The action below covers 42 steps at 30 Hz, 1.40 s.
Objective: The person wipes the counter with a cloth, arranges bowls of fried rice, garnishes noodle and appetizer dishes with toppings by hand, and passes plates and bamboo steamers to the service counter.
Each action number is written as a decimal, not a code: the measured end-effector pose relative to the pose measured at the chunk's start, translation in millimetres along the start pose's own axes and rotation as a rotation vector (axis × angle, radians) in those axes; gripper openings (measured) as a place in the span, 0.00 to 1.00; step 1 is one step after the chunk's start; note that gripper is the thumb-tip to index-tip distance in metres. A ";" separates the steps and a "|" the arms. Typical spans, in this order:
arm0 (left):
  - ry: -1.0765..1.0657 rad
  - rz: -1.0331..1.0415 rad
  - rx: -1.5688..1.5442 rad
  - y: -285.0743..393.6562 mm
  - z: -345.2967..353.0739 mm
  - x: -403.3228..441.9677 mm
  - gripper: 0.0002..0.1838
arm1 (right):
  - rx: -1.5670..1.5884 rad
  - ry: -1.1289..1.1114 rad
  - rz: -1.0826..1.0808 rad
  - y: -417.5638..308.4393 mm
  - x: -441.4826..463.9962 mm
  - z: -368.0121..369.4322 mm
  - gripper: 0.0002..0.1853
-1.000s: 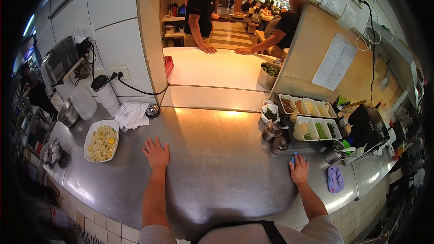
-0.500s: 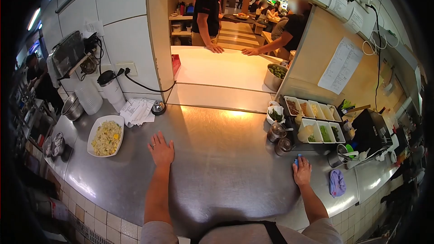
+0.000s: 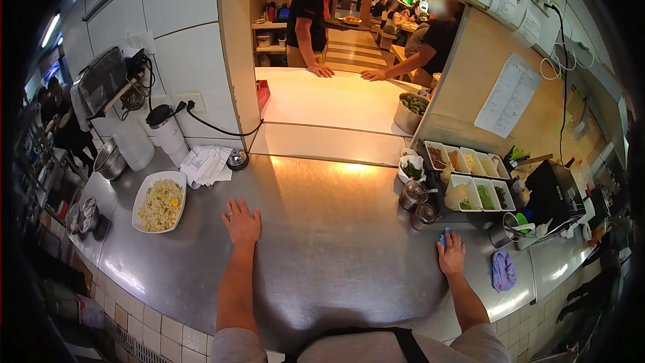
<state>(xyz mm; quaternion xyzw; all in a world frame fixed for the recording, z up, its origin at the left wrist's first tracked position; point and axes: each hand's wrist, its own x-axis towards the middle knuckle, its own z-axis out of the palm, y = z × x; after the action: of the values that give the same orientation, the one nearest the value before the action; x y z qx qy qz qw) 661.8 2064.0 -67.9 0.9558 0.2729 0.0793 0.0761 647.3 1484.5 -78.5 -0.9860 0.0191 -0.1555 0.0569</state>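
My left hand point(image 3: 242, 223) lies flat on the steel counter point(image 3: 322, 242), fingers spread, with nothing in it. To its left is a white dish of fried rice point(image 3: 160, 202). My right hand point(image 3: 451, 254) rests on the counter at the right, over a small blue cloth point(image 3: 444, 236) that shows at its fingertips. A folded purple cloth point(image 3: 503, 271) lies just right of that hand. Beyond it stand two jars, the nearer one point(image 3: 424, 216) having a round lid, beside a rack of white topping tubs point(image 3: 481, 194).
Paper slips point(image 3: 207, 165) and a call bell point(image 3: 237, 159) sit at the back left, near cups point(image 3: 133, 148) and a metal bowl point(image 3: 109, 160). A pot of green fruit point(image 3: 410, 113) stands on the pass-through ledge point(image 3: 322, 104). Two people lean there; another person is behind.
The view has shifted, so the counter items appear slightly further right. Both hands stay in place on the counter. Behind the ledge, a tray with food has shifted slightly.
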 end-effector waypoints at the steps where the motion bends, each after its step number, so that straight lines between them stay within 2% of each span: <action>1: -0.001 0.001 0.001 0.2 0.2 0.2 0.34 | -0.016 0.006 -0.010 0.1 -0.1 -0.1 0.26; 17: -0.010 0.002 0.015 0.4 -0.8 -0.1 0.34 | 0.067 0.051 -0.065 6.1 1.9 4.9 0.26; 29: -0.015 -0.011 0.016 0.7 -0.6 0.2 0.34 | 0.007 0.039 -0.019 -4.2 3.7 -6.4 0.26; 35: -0.020 -0.005 0.014 0.6 0.1 0.6 0.34 | -0.028 0.086 -0.083 5.4 3.7 4.8 0.25; 42: -0.017 -0.004 0.018 1.0 -0.5 -0.2 0.34 | 0.017 0.024 -0.025 3.5 4.3 2.2 0.26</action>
<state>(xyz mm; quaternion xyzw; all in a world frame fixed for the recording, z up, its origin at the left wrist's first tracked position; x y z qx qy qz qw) 662.0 2063.1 -67.2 0.9565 0.2749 0.0687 0.0699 652.0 1481.1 -79.7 -0.9837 0.0063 -0.1682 0.0634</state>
